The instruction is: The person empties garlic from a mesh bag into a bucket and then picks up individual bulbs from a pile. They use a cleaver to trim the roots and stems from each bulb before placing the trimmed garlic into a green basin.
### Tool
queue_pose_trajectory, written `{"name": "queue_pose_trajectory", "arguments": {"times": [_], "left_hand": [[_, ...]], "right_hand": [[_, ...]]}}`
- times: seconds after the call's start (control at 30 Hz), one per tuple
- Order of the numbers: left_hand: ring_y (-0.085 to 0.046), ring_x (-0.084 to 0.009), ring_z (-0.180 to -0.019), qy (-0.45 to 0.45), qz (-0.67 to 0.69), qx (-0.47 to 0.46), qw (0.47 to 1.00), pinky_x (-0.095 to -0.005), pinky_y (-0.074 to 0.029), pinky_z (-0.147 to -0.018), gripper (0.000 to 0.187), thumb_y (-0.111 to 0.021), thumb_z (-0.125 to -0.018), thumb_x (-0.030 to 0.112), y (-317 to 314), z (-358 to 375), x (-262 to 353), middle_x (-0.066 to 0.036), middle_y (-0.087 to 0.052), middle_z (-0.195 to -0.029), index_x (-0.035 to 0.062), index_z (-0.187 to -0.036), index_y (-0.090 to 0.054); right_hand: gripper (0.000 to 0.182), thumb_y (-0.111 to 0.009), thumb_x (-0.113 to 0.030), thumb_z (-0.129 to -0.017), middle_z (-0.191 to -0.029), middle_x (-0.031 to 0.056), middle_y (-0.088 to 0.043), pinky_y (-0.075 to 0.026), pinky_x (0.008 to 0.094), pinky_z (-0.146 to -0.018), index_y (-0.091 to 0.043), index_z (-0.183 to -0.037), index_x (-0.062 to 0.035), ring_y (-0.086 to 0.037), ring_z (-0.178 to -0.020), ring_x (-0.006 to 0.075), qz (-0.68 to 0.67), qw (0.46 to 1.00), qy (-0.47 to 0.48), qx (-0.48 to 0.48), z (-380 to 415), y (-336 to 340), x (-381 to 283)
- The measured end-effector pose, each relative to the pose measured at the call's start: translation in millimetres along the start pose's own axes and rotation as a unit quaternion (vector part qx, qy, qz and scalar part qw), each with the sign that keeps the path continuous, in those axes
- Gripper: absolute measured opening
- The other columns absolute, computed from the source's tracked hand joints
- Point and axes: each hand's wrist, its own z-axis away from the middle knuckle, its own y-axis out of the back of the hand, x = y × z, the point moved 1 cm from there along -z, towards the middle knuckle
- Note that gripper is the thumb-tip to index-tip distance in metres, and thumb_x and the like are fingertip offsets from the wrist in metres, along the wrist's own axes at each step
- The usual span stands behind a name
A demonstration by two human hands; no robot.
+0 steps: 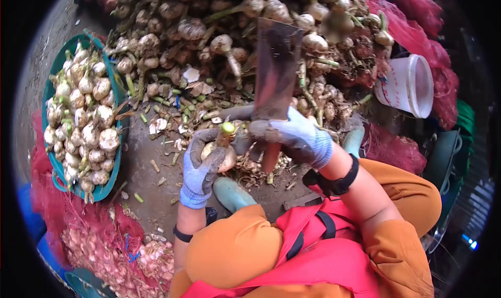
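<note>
My left hand (200,159), in a blue knitted glove with a grey coated palm, is closed around a garlic bulb (227,161). The bulb's short green stem, with a pale cut end, points up beside the thumb. My right hand (295,136), gloved the same way, grips the handle of a broad-bladed knife (276,63). Its wide, flat blade stands up and away from me, overlapping the bulb heap, while the reddish-brown handle shows below the fist. The fingers of my right hand are close beside the bulb.
A large heap of soiled garlic bulbs (191,29) lies ahead. On the left stands a teal basket (117,105) full of trimmed bulbs. Stem scraps litter the ground between. A white bucket (399,86) lies tilted at right, near red net sacks (422,42). Another netted garlic pile (94,246) is lower left.
</note>
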Motion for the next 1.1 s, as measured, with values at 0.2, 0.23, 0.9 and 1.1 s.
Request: {"name": "queue_pose_trajectory", "arguments": {"times": [0.2,0.23,0.9,1.1], "left_hand": [[-0.049,-0.0325,-0.12,-0.089,-0.014,-0.125,0.988,-0.0402,-0.039,-0.1,0.08,-0.064,-0.081,0.046,-41.1,-16.2,62.2,-0.017,-0.04,-0.138,0.0001,-0.139,-0.032],[-0.046,-0.0317,-0.124,-0.1,-0.058,-0.132,0.984,-0.0407,-0.038,-0.102,0.073,-0.056,-0.086,0.042,-41.2,-18.2,80.0,-0.017,-0.041,-0.138,0.001,-0.14,-0.03],[-0.049,-0.025,-0.119,-0.176,-0.381,-0.305,0.855,-0.0349,-0.039,-0.101,0.045,-0.049,-0.094,0.01,-349.7,175.3,241.9,-0.014,-0.046,-0.135,0.0014,-0.137,-0.039],[-0.051,-0.0167,-0.112,-0.131,-0.388,-0.393,0.823,-0.0279,-0.044,-0.093,0.044,-0.051,-0.091,0.0,-357.5,104.6,128.8,-0.01,-0.053,-0.125,0.0048,-0.134,-0.042]], "right_hand": [[0.037,-0.066,-0.03,-0.084,-0.098,0.008,-0.068,-0.049,0.0254,-0.076,-0.066,-0.105,0.0004,-0.062,-0.087,0.0122,-0.012,0.983,0.181,-0.001,102.2,13.8,-49.8],[0.035,-0.066,-0.027,-0.085,-0.098,0.0073,-0.067,-0.047,0.0246,-0.075,-0.066,-0.105,0.0007,-0.06,-0.089,0.0127,0.005,0.97,0.238,0.043,135.0,24.2,-63.4],[0.032,-0.072,-0.026,-0.079,-0.078,0.004,-0.064,-0.045,0.0291,-0.059,-0.067,-0.096,0.0001,-0.058,-0.064,0.0134,-0.103,0.473,0.287,0.826,735.0,279.3,243.9],[0.031,-0.067,-0.027,-0.084,-0.079,0.006,-0.066,-0.047,0.0299,-0.058,-0.067,-0.102,-0.0012,-0.06,-0.064,0.0137,-0.097,0.511,0.306,0.797,714.9,319.9,262.7]]}}
